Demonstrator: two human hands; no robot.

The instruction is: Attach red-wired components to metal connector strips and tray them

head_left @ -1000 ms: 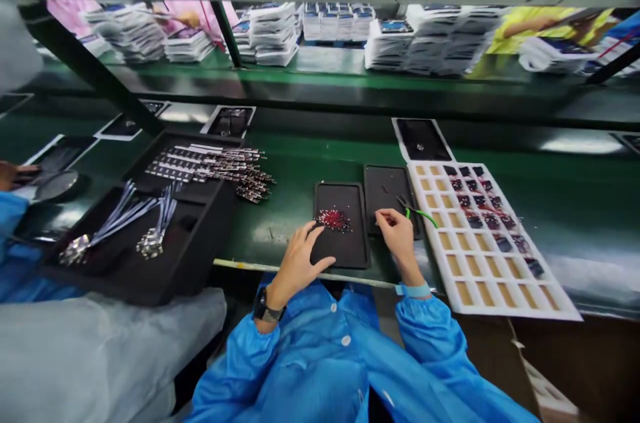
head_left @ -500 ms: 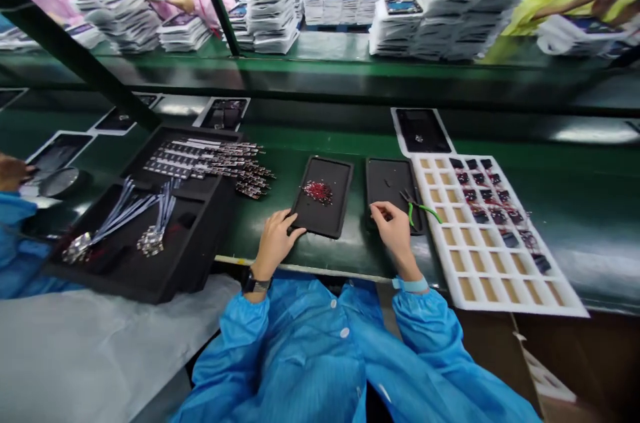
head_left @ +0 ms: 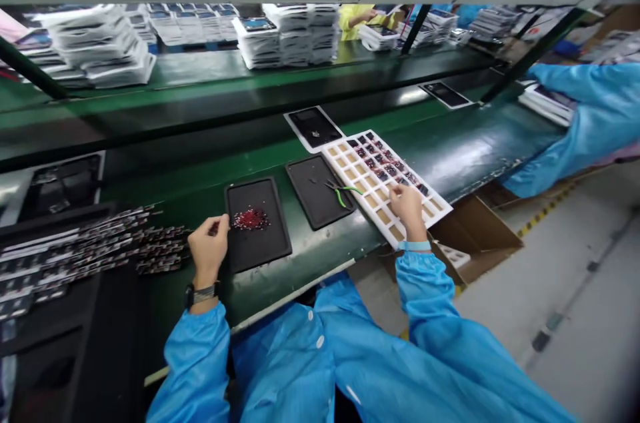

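A matte black rectangular tray (head_left: 257,248) lies on the green desk (head_left: 440,150), and its raised rim appears to serve to contain a small heap of tiny red pieces (head_left: 251,219), which sits near the tray's middle, clear of the edges. The left hand (head_left: 209,243) is just beside the tray's left edge, thumb and fingertips drawn together in a pinch; whether it grips anything is too small to tell. Left of the tray, rows of dark metal-tipped strips (head_left: 100,246) lie overlapping on the desk, close to that hand. To the right of the tray is a second black tray (head_left: 313,200) bearing green-handled pliers (head_left: 343,194), apparently set down there to stay within easy reach. Further right, a white foam tray (head_left: 360,173) has rows of square cells, and the dark pieces seated in some of them seem to be kept apart by the cell walls. The right hand (head_left: 407,208) is over the near part of this foam tray, fingertips pressed together; I cannot tell whether they hold a piece.
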